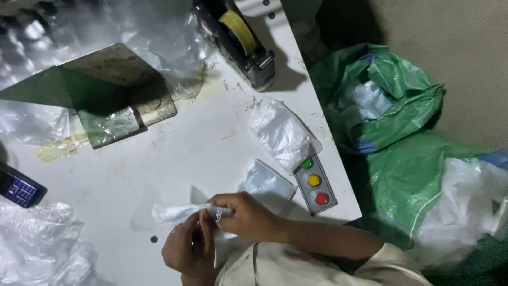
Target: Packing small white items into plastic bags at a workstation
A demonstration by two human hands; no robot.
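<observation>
Phone at far left edge. Left hand pinches clear bag low on table, fingers clenched on film. Right hand grips bag's twisted end. Bag rolled, not sealed yet. Tape dispenser up top, button box right, untouched. Green sack beyond.

head cam | above, facing down | close over white table

The counter is white. The button box is grey with a green, a yellow and a red button. The tape roll is yellow. The big sack is green with some blue. The bags are clear and whitish.
</observation>
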